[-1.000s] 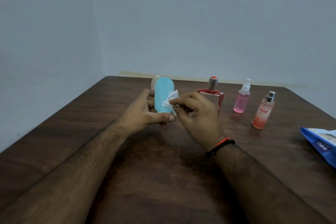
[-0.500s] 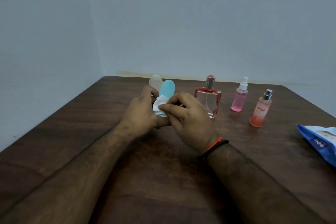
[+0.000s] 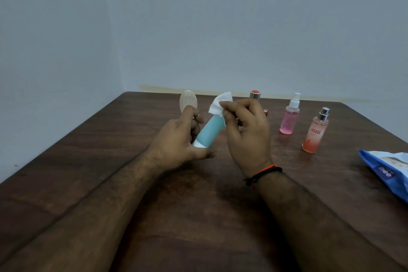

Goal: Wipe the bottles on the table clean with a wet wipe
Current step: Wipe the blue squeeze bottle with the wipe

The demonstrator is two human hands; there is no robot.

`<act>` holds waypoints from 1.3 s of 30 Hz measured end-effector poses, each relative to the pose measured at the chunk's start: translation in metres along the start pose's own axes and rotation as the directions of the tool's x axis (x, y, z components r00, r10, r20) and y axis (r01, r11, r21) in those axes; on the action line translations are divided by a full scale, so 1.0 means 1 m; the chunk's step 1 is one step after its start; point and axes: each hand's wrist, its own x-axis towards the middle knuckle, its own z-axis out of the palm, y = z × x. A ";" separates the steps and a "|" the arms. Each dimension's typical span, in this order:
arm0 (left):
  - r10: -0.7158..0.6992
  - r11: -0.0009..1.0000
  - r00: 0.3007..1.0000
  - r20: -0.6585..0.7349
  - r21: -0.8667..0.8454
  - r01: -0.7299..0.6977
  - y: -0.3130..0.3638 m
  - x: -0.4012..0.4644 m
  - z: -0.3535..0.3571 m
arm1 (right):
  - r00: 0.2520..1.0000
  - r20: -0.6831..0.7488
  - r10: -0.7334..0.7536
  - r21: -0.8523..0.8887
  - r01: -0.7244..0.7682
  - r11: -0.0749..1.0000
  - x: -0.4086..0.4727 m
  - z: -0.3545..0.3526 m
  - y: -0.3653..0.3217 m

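Note:
My left hand (image 3: pixel 178 139) grips a light blue bottle (image 3: pixel 208 131) near its white lower end and holds it tilted to the right above the table. My right hand (image 3: pixel 246 130) pinches a white wet wipe (image 3: pixel 219 105) against the bottle's upper end. A pale translucent bottle (image 3: pixel 187 101) stands just behind my left hand. To the right stand a red perfume bottle (image 3: pixel 255 94), mostly hidden by my right hand, a pink spray bottle (image 3: pixel 289 117) and an orange spray bottle (image 3: pixel 315 133).
The dark wooden table (image 3: pixel 198 205) meets a wall at the back and another at the left. A blue wet-wipe pack (image 3: pixel 388 170) lies at the right edge.
The blue bottle has turned from upright to tilted right. My right hand has slid the wipe up from the bottle's lower part to its top end.

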 end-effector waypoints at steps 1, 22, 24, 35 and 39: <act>-0.002 1.000 1.000 0.006 -0.031 0.002 -0.002 0.000 0.000 | 0.999 -0.006 0.043 0.016 -0.043 0.999 0.000 0.000 0.001; -0.209 0.583 0.977 0.033 -0.798 0.151 -0.011 0.001 -0.004 | 0.971 0.156 0.179 0.125 -0.199 0.972 -0.005 0.002 -0.004; -0.212 0.537 0.977 0.019 -0.833 0.133 -0.012 0.002 -0.005 | 0.965 0.219 0.141 0.130 -0.172 0.976 -0.007 0.003 -0.005; -0.245 0.338 0.962 0.119 -0.920 0.200 -0.015 0.004 -0.008 | 0.939 0.026 0.342 0.220 -0.340 0.914 0.001 -0.002 -0.001; -0.235 0.283 0.963 0.135 -0.938 0.201 -0.016 0.006 -0.008 | 0.942 0.025 0.335 0.224 -0.332 0.916 0.000 0.000 -0.005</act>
